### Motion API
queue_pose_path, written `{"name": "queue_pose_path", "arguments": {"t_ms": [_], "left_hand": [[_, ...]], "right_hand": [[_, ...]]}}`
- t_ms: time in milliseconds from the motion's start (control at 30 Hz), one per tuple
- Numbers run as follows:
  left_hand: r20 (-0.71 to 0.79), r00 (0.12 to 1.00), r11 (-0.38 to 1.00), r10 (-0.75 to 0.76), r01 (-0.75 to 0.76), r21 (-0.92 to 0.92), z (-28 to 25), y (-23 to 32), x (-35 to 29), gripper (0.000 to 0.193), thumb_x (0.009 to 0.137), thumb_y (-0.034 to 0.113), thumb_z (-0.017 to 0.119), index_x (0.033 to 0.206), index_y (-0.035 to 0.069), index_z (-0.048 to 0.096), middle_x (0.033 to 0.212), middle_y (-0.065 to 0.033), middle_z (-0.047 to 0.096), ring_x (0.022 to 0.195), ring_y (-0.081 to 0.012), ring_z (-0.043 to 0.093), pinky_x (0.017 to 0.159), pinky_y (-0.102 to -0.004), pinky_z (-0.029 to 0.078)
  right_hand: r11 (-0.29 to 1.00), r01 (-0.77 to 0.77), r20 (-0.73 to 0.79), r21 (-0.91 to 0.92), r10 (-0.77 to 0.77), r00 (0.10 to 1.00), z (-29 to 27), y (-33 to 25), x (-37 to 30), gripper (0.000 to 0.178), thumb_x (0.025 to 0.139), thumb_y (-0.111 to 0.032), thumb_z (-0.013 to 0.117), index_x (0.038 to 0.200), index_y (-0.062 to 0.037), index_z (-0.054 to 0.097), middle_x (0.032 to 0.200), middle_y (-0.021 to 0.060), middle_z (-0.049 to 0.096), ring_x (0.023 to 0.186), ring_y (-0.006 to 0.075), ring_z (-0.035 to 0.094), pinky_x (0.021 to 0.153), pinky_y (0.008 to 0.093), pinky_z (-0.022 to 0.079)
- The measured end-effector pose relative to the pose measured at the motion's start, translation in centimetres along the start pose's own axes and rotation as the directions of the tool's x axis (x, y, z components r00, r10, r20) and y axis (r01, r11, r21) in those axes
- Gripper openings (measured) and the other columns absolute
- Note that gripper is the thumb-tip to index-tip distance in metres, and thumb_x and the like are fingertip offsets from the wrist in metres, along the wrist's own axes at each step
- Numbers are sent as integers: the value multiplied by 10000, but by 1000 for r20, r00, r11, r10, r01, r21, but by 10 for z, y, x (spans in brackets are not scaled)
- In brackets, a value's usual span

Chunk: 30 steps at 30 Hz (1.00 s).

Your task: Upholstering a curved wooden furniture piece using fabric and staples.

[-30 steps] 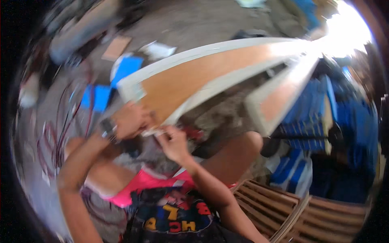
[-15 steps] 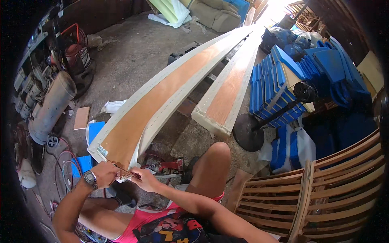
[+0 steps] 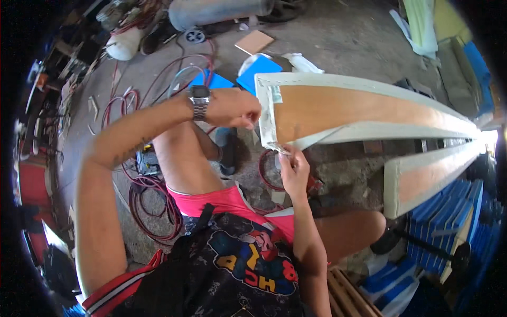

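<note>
A long wooden panel (image 3: 327,105) has white covering material (image 3: 338,79) folded over its edges, with a line of staples along the border. At its near corner my right hand (image 3: 294,170) pinches a loose end of the white covering between thumb and fingers. A flap of this covering stands away from the wood along the near side. My left hand (image 3: 229,108), with a watch (image 3: 199,100) on the wrist, is just left of the panel's end. Its fingers are curled closed, and what they may hold is hidden.
A second covered panel (image 3: 391,190) lies to the right, near stacked blue-covered pads (image 3: 443,211). Red hoses (image 3: 142,206) coil on the floor at left. Blue pieces (image 3: 259,71) and a tan board (image 3: 254,42) lie beyond the panel's end. A metal cylinder (image 3: 216,13) lies at the back.
The view has swung left. My left hand has come away from the panel's corner, where both hands were together. My right hand stays at the corner with the covering.
</note>
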<state>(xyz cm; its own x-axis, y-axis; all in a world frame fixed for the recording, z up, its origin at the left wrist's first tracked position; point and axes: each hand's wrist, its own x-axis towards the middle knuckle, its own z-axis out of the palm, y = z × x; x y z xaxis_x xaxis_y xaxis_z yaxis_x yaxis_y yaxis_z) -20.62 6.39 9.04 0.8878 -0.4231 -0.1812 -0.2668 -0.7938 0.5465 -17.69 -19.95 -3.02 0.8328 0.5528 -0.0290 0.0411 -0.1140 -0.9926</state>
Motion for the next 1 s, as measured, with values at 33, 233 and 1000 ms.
{"name": "queue_pose_path", "arguments": {"t_ms": [33,233,1000], "left_hand": [[-225,974,999,17,-23,-26,5,-11,-16,247,800,224,683,948,52,585,847,-117,604,757,-268,604,647,-361,483],[-599,781,978,-178,72,-198,53,-18,-35,242,792,188,711,970,68,601,885,-77,612,849,-232,593,733,-329,478],[-306,898,947,317,-283,150,86,-27,25,111,744,182,653,845,164,611,876,-36,584,846,-239,597,676,-377,489]], "right_hand": [[968,-51,2,247,52,999,3,-6,-9,198,878,-70,581,1062,-4,611,664,-7,530,560,63,474,519,222,405],[811,110,-16,575,-124,992,-29,-49,-4,185,935,-134,538,1050,-4,603,552,-60,450,474,28,385,447,188,337],[986,73,30,-152,-70,997,14,10,-3,180,860,-171,637,920,-6,598,711,75,571,651,147,497,630,292,438]]}}
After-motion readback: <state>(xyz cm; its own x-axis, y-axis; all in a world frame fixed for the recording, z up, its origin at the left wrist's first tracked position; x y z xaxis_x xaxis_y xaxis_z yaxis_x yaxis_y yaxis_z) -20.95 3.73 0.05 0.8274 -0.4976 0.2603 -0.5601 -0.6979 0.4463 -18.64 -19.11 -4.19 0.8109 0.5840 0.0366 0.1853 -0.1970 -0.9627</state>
